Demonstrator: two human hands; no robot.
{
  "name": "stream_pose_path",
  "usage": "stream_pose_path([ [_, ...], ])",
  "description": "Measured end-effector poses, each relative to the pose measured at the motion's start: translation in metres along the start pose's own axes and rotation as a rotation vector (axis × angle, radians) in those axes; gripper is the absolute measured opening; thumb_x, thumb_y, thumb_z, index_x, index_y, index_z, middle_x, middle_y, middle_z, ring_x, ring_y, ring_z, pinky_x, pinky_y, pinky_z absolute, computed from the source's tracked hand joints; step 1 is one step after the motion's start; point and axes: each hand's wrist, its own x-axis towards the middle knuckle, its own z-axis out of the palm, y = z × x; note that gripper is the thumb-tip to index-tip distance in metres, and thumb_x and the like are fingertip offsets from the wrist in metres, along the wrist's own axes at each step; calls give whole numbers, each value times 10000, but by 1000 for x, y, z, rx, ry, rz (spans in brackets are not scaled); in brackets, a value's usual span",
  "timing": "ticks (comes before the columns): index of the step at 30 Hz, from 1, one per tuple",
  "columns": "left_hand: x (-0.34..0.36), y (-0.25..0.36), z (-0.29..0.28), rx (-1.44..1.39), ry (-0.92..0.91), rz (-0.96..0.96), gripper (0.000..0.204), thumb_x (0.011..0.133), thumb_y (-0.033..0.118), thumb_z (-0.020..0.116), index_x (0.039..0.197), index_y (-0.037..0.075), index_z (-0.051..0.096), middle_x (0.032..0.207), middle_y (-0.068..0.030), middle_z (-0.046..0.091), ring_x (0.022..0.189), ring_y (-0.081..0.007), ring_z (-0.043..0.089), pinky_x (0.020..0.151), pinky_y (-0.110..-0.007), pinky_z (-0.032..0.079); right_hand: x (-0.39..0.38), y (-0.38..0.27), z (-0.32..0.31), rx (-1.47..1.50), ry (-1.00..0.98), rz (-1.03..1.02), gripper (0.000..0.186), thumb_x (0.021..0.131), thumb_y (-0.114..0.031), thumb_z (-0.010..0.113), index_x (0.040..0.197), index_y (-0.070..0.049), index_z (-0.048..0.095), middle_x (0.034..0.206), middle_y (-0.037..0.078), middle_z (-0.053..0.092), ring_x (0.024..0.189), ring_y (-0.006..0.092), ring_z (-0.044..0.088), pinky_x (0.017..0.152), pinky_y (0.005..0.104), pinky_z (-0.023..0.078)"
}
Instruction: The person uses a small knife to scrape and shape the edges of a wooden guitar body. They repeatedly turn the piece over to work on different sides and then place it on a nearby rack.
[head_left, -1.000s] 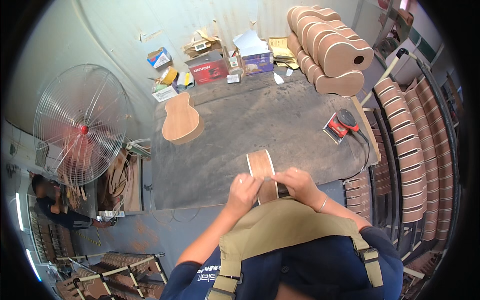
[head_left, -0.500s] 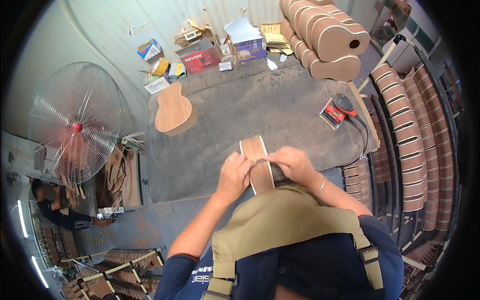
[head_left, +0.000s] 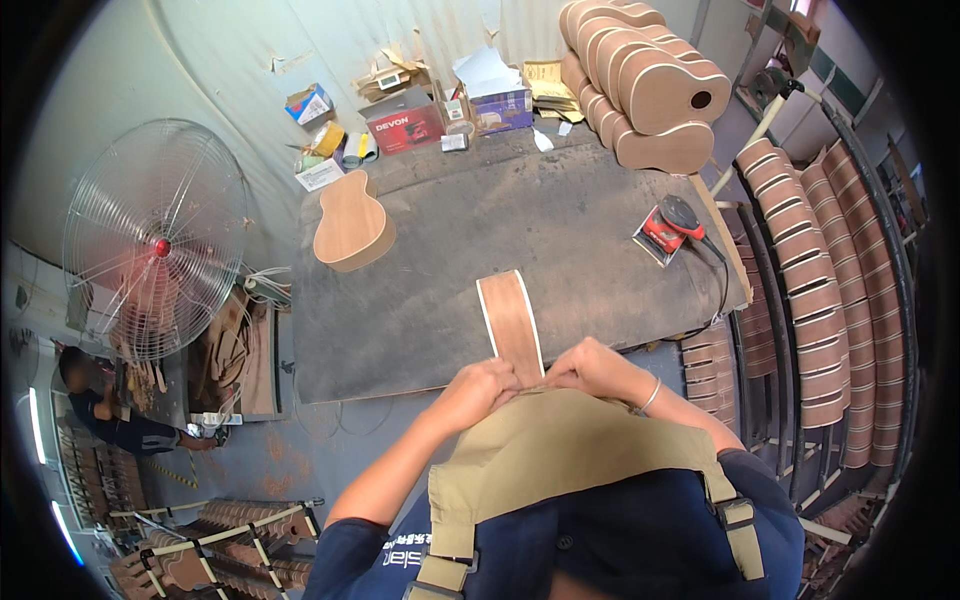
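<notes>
A guitar body (head_left: 513,320) stands on edge at the table's near side, with its brown wooden side strip and pale binding edges facing up. Its near end disappears under my khaki apron (head_left: 580,430). My left hand (head_left: 480,388) is closed at the strip's left edge, and my right hand (head_left: 595,372) pinches at its right edge, close to the apron. Between them they hold a thin flat scraper, mostly hidden by the fingers now; it shows as a dark strip in the earlier view.
A smaller guitar body (head_left: 352,225) lies at the table's left. A red and black sander (head_left: 668,228) with its cord sits on the right. Boxes (head_left: 405,122) and stacked guitar bodies (head_left: 655,90) line the back. Racks (head_left: 800,280) stand right, a large fan (head_left: 158,240) left.
Both hands have slid along the wooden side toward me, down to the apron's edge, with the scraper between them. More of the side strip is uncovered. The view has shifted slightly.
</notes>
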Motion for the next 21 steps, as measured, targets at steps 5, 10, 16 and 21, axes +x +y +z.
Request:
stream_pose_path([
  [5, 46, 3, -46, 243, 423, -66, 119, 846, 44, 749, 961, 55, 726, 832, -123, 601, 825, -351, 605, 703, -463, 508, 60, -17, -43, -251, 525, -359, 215, 823, 11, 710, 1018, -55, 773, 995, 158, 757, 922, 372, 722, 799, 432, 584],
  [10, 42, -6, -27, 287, 463, -47, 139, 824, -4, 706, 953, 43, 726, 798, -113, 563, 807, -323, 594, 687, -435, 509, 55, 2, -25, -353, 513, -354, 300, 828, 23, 698, 1105, -78, 754, 936, 136, 723, 823, 358, 695, 750, 429, 584],
  [16, 0, 8, 17, 210, 286, 17, 204, 758, -3, 710, 959, 34, 720, 793, -96, 548, 793, -300, 596, 684, -409, 525, 3, 19, 25, -327, 403, -283, 259, 855, -2, 705, 1097, -68, 770, 923, 146, 734, 810, 339, 719, 694, 426, 582],
  [21, -10, 11, 17, -20, 146, -56, 210, 792, 63, 789, 983, 11, 719, 807, -90, 562, 795, -288, 613, 698, -416, 534, -13, 3, 14, 72, 118, 25, 129, 889, -54, 740, 1003, -40, 800, 843, 151, 772, 766, 284, 758, 727, 340, 603],
])
